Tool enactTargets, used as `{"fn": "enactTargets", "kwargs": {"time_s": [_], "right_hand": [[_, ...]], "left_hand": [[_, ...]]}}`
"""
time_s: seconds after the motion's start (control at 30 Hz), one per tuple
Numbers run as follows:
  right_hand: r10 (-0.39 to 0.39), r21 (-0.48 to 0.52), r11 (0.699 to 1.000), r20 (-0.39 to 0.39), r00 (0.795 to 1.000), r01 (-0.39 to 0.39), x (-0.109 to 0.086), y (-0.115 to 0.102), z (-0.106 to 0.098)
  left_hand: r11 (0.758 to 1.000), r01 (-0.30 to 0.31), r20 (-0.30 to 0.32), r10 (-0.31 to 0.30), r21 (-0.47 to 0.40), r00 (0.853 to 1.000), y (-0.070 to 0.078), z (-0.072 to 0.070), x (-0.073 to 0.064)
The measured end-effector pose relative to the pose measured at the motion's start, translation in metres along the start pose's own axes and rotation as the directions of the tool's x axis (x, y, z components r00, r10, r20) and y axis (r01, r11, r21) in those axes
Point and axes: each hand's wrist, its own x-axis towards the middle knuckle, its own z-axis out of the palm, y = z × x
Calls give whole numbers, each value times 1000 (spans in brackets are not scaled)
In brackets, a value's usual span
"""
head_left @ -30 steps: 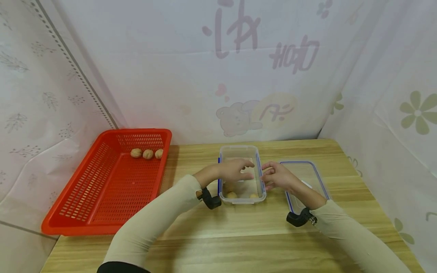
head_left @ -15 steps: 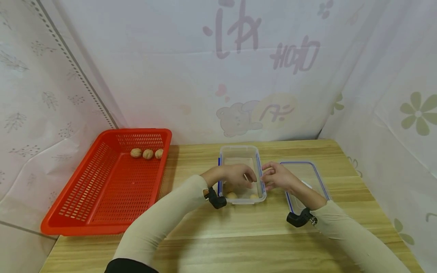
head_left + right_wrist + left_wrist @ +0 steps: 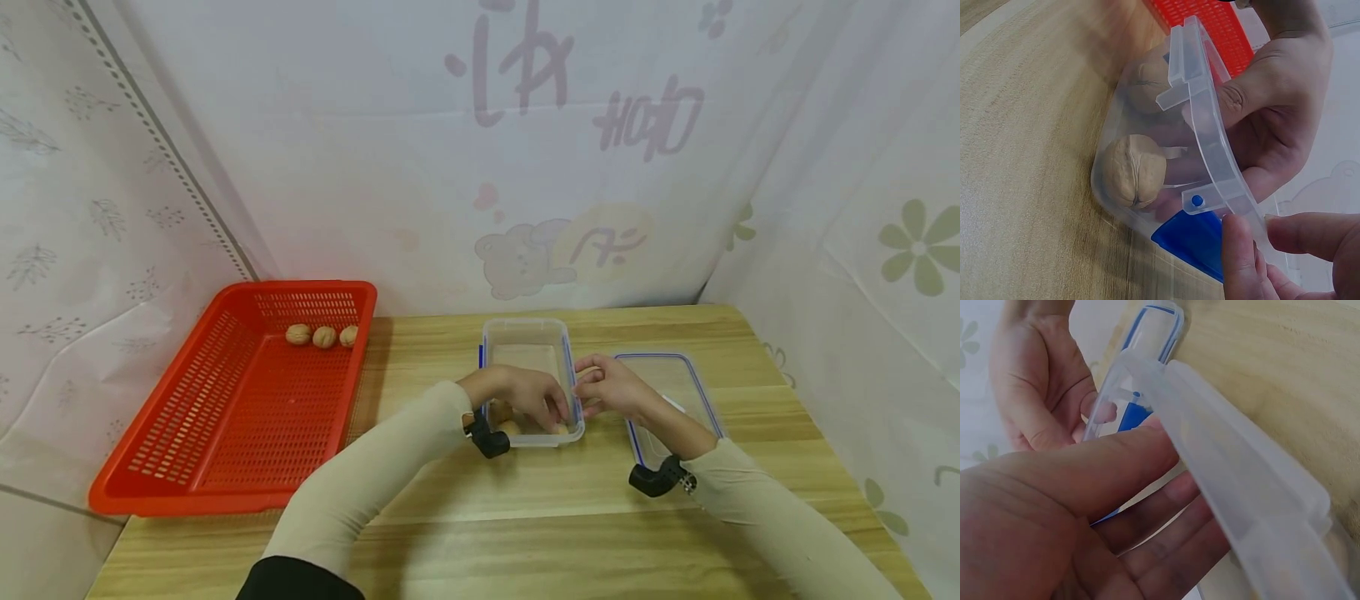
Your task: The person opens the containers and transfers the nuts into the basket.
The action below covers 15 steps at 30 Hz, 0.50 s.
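Note:
A clear plastic food container (image 3: 525, 332) with blue latches stands on the table, several walnuts inside its near end. My left hand (image 3: 534, 393) reaches down into it, fingers curled at a walnut (image 3: 1135, 170) in the near right corner. That walnut shows through the container wall in the right wrist view, with the left fingers just behind it. Another walnut (image 3: 1149, 81) lies in the other near corner. My right hand (image 3: 611, 386) pinches the container's right rim between thumb and fingers, beside a blue latch (image 3: 1191, 240).
A red plastic basket (image 3: 232, 505) stands at the left with 3 walnuts (image 3: 324, 337) near its far right corner. The container's clear lid (image 3: 667, 375), edged in blue, lies on the table (image 3: 450, 550) under the right forearm. Printed curtains (image 3: 360, 167) surround the table.
My left hand has moved right and nearer, down into the container, and its fingers have curled in toward the corner walnut. My right hand has stayed at the rim.

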Motion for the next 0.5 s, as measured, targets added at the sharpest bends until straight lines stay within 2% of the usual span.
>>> {"fn": "enactTargets", "kwargs": {"time_s": [0.33, 0.5], "right_hand": [[-8, 11, 1000, 11, 1000, 7, -1, -1, 1], [-11, 14, 1000, 15, 1000, 11, -2, -1, 1]], "left_hand": [[996, 14, 52, -18, 90, 998, 7, 1, 6], [988, 11, 56, -20, 154, 998, 7, 3, 11]]}}
